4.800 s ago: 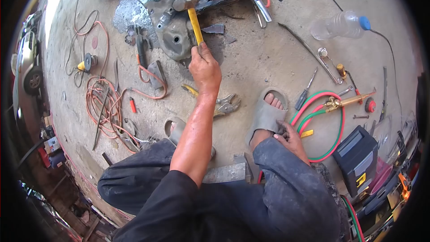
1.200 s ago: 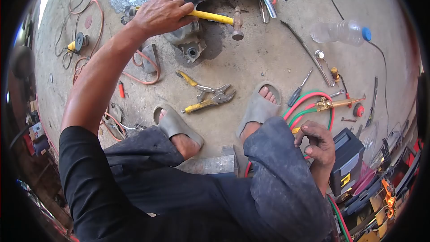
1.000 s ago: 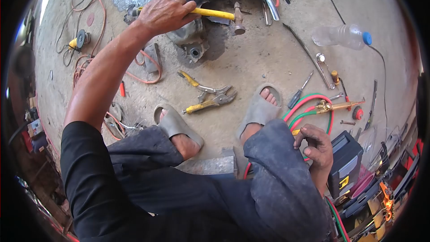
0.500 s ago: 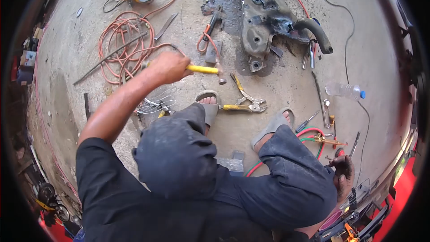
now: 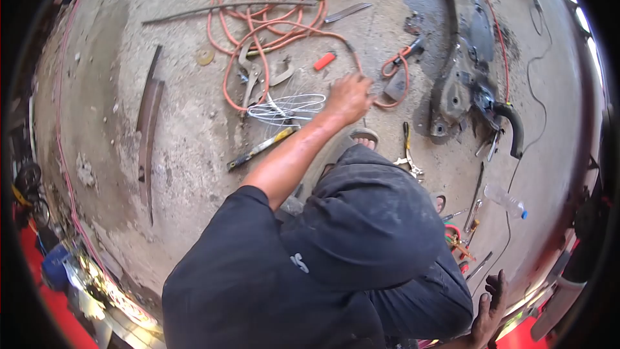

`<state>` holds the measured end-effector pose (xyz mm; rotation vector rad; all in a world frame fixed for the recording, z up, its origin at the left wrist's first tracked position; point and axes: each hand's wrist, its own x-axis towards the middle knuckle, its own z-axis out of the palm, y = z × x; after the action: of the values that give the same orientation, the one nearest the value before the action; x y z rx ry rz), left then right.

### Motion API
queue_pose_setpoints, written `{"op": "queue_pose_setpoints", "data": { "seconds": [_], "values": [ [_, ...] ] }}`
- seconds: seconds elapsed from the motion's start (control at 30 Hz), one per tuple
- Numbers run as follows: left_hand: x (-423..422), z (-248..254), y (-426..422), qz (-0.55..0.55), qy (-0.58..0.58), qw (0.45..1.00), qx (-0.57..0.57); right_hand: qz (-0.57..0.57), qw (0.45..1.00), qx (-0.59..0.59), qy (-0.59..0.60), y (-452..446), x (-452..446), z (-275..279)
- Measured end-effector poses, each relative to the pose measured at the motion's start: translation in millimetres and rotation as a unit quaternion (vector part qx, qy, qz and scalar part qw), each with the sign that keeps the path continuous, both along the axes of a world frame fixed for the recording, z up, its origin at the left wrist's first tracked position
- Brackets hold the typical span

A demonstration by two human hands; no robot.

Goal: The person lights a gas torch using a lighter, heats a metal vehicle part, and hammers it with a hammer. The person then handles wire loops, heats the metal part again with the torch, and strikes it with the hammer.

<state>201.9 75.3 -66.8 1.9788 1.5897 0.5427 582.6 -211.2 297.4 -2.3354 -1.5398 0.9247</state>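
My left hand (image 5: 352, 98) is low over the concrete floor with its fingers curled down, beside an orange cable (image 5: 332, 33) that passes under it. Whatever these fingers hold, if anything, is hidden. Right of it lies a cable clamp (image 5: 413, 46) on a small metal plate (image 5: 395, 84). A red piece (image 5: 325, 60) is just beyond the hand, and a bundle of white wire (image 5: 287, 108) to its left. Near my knee lie yellow-handled locking pliers (image 5: 408, 148). At the lower right my right hand (image 5: 492, 304) is raised with fingers apart, holding nothing.
A dark metal vehicle part (image 5: 455, 94) lies at the upper right. Further about are a plastic bottle (image 5: 505, 200), a torch (image 5: 457, 242), a yellow-and-black tool (image 5: 261, 148), C-shaped clamps (image 5: 252, 71), a metal strip (image 5: 150, 132) and a long rod (image 5: 226, 6).
My head has turned left, so the floor scene has shifted right. The yellow-handled hammer that was in my left hand no longer shows. My left hand is lower, its fingers facing the floor.
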Motion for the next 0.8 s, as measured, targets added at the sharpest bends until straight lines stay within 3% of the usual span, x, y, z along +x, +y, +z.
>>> {"op": "queue_pose_setpoints", "data": {
  "seconds": [0.07, 0.2, 0.27, 0.33, 0.4, 0.5, 0.67, 0.73, 0.8],
  "values": [
    [15.5, 13.0, -2.2, -0.017, -0.075, 0.997, 0.014, 0.017, 0.995, -0.091, -0.024, 13.5, -8.9, 9.4],
    [-1.7, 5.9, -44.2, -0.023, -0.083, 0.996, 0.005, 0.018, 0.989, -0.142, -0.032, 19.4, -3.5, 15.2],
    [-26.0, -8.3, -60.8, -0.041, -0.055, 0.997, -0.040, 0.044, 0.992, -0.112, -0.026, 28.5, 9.2, 11.5],
    [-49.0, -26.3, -64.3, -0.038, -0.017, 0.999, -0.008, 0.072, 0.993, -0.092, -0.012, 57.0, 20.9, 7.6],
    [-64.7, -4.1, -44.8, -0.032, 0.022, 0.997, -0.067, 0.081, 0.994, -0.066, 0.012, 89.1, 42.6, -3.4],
    [-79.3, 13.0, 1.5, -0.037, 0.080, 0.996, -0.004, 0.080, 0.995, -0.037, 0.051, 141.5, 66.9, -30.7],
    [-60.4, 101.6, 109.0, -0.072, 0.123, 0.985, 0.101, 0.136, 0.983, 0.090, 0.086, 212.1, 83.5, -45.3],
    [-42.4, 159.5, 134.3, -0.076, 0.117, 0.984, 0.114, 0.108, 0.964, 0.213, 0.115, 226.2, 78.3, -7.6],
    [-27.0, 229.5, 145.1, -0.078, 0.097, 0.982, 0.145, 0.124, 0.921, 0.347, 0.125, 249.4, 60.7, 67.0]
  ]
}}
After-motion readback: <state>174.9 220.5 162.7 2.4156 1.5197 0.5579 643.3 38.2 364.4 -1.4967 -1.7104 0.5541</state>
